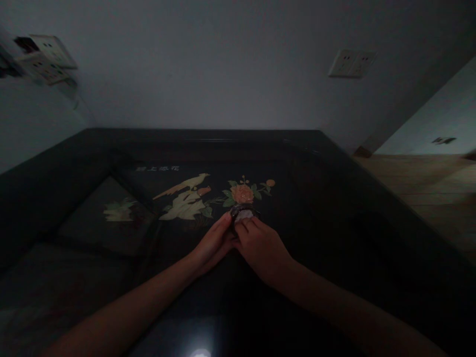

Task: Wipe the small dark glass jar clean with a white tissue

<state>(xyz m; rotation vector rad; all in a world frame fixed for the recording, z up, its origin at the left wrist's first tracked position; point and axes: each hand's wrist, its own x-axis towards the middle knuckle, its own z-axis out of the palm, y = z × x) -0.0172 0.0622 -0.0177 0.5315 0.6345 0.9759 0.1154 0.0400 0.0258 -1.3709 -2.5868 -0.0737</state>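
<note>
Between my two hands is a small dark round object (234,212) with a shiny rim; the dim light hides its exact kind. A pale, whitish patch (244,215) shows in its middle, perhaps a cloth or tissue. My left hand (219,235) grips the dark object from the left, thumb on its side. With fingertips bent and pressed together, my right hand (262,245) touches the pale patch, and its fingers cover part of it. Both hands are just above the dark glossy tabletop (297,238), in front of a pink flower picture (242,192).
The tabletop also bears a bird-and-rock picture (182,203) and pale written characters (158,168). A white wall (208,64) rises behind, with a double socket (352,63) at right and more sockets (46,62) at left. Wooden floor (420,178) shows beyond the table's right edge.
</note>
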